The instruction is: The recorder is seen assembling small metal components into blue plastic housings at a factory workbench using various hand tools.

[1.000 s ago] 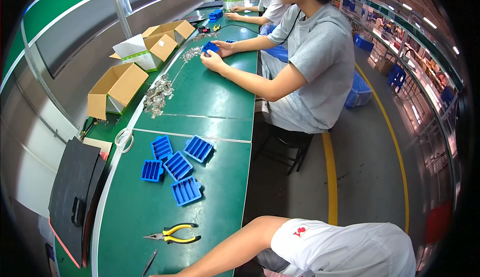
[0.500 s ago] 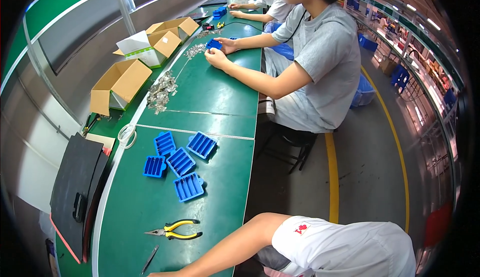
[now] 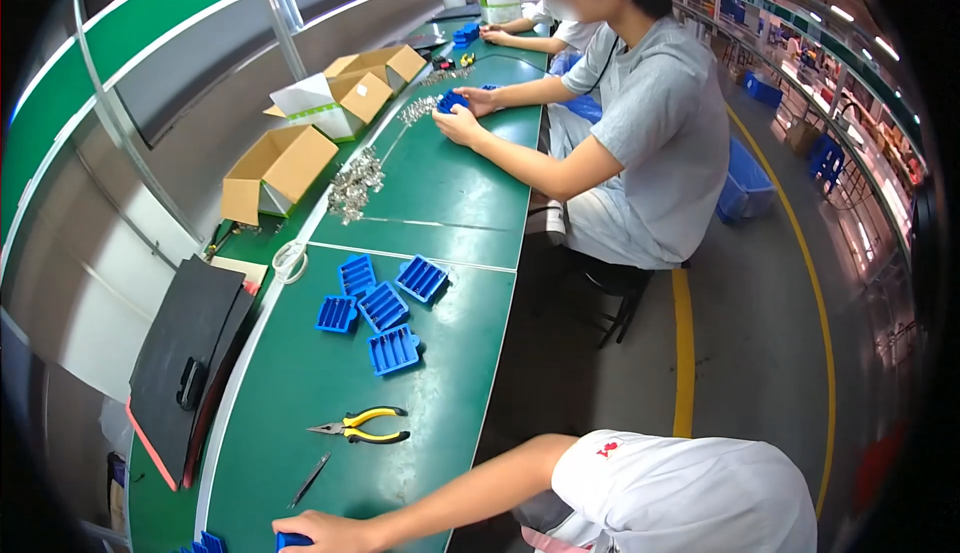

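From the lower right my right forearm reaches across the green bench. At the bottom edge my right hand is closed around a blue plastic case, most of it cut off by the frame. More blue slotted cases show to its left, partly out of frame. A pair of tweezers lies just beyond the hand. Farther up are long-nose pliers with yellow and black handles. Several blue slotted battery holders lie grouped beyond the pliers. My left hand is out of view.
A co-worker's hands hold a blue piece farther along the bench. Small metal parts lie piled near open cardboard boxes. A white roll of tape and a black folder-like sheet line the left side.
The view has shifted, so the bench things appear higher and mostly farther right. My right hand, formerly almost cut off below, now shows with a blue case in it.
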### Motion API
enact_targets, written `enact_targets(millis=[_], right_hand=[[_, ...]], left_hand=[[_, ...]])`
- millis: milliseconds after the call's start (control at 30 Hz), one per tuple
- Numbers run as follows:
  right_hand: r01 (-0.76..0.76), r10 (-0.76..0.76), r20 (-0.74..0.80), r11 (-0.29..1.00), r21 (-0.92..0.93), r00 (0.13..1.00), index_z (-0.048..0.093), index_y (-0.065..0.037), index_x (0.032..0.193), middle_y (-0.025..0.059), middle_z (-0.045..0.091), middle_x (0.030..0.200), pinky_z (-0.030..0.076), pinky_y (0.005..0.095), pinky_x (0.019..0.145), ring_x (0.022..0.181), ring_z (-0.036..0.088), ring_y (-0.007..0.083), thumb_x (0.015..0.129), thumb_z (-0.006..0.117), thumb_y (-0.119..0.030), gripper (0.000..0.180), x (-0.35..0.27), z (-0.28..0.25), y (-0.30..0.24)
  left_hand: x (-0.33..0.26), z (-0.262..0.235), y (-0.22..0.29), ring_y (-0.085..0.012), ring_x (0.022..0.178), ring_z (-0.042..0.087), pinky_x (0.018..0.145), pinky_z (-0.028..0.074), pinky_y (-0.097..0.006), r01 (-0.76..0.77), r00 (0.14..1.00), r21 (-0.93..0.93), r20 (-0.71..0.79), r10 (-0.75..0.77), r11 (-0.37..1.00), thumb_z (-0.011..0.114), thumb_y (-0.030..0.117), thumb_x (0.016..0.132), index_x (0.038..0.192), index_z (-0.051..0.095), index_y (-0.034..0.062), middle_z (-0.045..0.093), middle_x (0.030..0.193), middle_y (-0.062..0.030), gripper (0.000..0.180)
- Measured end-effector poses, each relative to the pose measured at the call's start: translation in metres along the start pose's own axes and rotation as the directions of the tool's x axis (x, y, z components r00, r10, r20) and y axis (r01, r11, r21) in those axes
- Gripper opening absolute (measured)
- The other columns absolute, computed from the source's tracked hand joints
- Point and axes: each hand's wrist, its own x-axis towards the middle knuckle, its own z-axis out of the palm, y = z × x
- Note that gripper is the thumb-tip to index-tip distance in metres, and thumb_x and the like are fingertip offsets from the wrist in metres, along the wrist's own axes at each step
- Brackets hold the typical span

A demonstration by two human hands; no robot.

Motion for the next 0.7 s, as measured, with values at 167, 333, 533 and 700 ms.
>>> enact_targets(millis=[167,333,533,700], right_hand=[[-0.169,0.151,-0.126,0.975,-0.144,0.980,0.056,-0.001,0.095,0.0168,0.061,0.079,0.046,0.0377,0.064,0.072,0.059,0.0265,0.084,0.063,-0.029,0.030,-0.055,0.016,-0.026],[-0.115,0.029,-0.298,0.955,-0.273,0.954,0.056,-0.002,0.111,0.0158,0.061,0.103,0.048,0.0386,0.081,0.095,0.060,0.0278,0.085,0.062,-0.017,0.031,-0.145,0.015,-0.053],[-0.183,0.133,-0.228,0.960,-0.212,0.964,0.054,0.002,0.120,0.0199,0.056,0.116,0.044,0.0389,0.092,0.108,0.055,0.0289,0.076,0.071,-0.020,0.052,-0.209,0.025,-0.069],[-0.016,-0.064,-0.259,0.955,-0.295,0.964,0.064,0.001,0.092,0.0116,0.065,0.082,0.050,0.0316,0.067,0.073,0.060,0.0171,0.084,0.064,-0.013,0.017,-0.213,-0.004,-0.044]], left_hand=[[-0.055,-0.001,0.016,-0.0290,0.089,0.056,0.083,0.045,-0.039,0.002,0.993,-0.086,-0.118,-0.012,0.996,0.055,0.023,0.090,0.104,0.059,-0.0091,0.060,0.102,-0.0219,0.035],[-0.129,-0.021,-0.002,-0.0274,0.085,0.060,0.076,0.051,-0.037,-0.132,0.887,0.200,-0.414,0.206,0.971,0.072,0.022,0.079,0.097,0.062,-0.0078,0.063,0.096,-0.0195,0.036],[-0.184,-0.015,0.053,-0.0379,0.084,0.059,0.074,0.049,-0.044,-0.510,0.860,0.207,0.160,0.485,0.835,0.066,0.017,0.084,0.102,0.061,-0.0031,0.061,0.092,-0.0206,0.028],[-0.205,-0.039,0.015,-0.0232,0.084,0.063,0.077,0.053,-0.034,-0.110,0.992,0.106,0.072,0.103,0.988,0.068,-0.006,0.074,0.110,0.058,-0.0059,0.060,0.101,-0.0184,0.037]])
